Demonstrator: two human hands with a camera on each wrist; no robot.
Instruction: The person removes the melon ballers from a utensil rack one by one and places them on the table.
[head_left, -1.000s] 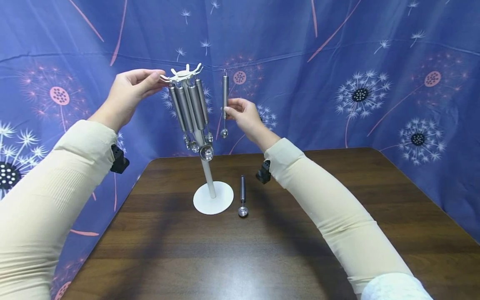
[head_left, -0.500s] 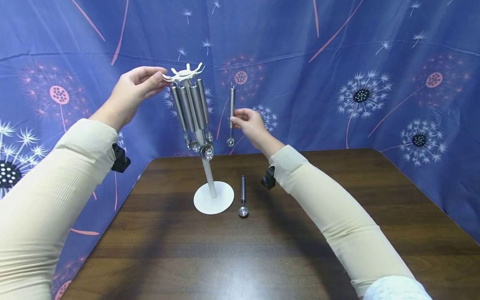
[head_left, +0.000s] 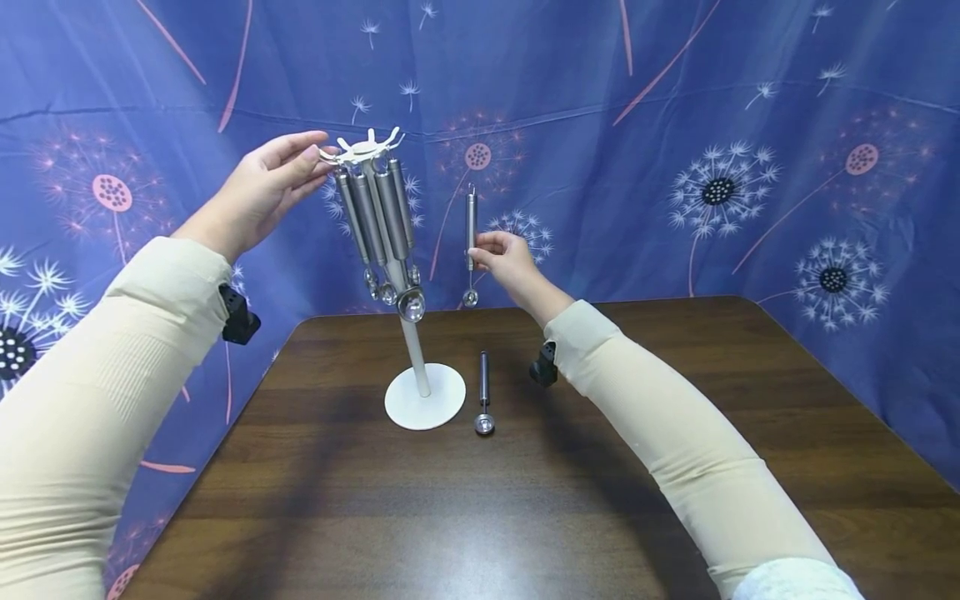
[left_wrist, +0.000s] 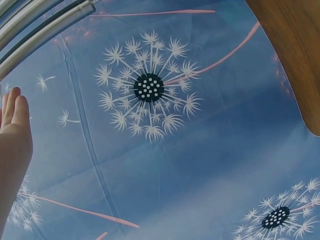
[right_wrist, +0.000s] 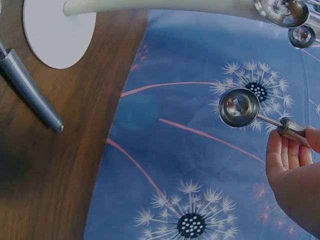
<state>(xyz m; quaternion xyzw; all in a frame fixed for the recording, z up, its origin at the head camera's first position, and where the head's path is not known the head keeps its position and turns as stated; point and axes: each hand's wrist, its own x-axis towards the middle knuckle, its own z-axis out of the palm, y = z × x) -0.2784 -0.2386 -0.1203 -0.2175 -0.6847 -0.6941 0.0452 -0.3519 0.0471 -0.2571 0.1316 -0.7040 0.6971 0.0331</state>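
Note:
In the head view, a white stand with a round base (head_left: 425, 397) carries several steel measuring spoons (head_left: 388, 208) hanging from the hooks of its top (head_left: 366, 150). My left hand (head_left: 277, 179) pinches one of those hooks at the left side. To the right of the stand, my right hand (head_left: 507, 260) holds another measuring spoon (head_left: 471, 221) upright, hook end up and bowl down, apart from the stand. Its round bowl (right_wrist: 239, 108) and thin neck show in the right wrist view. The left wrist view shows only part of the left hand (left_wrist: 15, 135) below some spoon handles (left_wrist: 47, 37).
One more spoon (head_left: 483, 396) lies on the brown wooden table (head_left: 480, 492), just right of the stand's base, its bowl toward me. A blue curtain with dandelion patterns (head_left: 570, 183) hangs behind the table and along its sides.
My right hand has lowered the spoon and moved it a little to the right, away from the stand. The left hand stays at the top of the stand.

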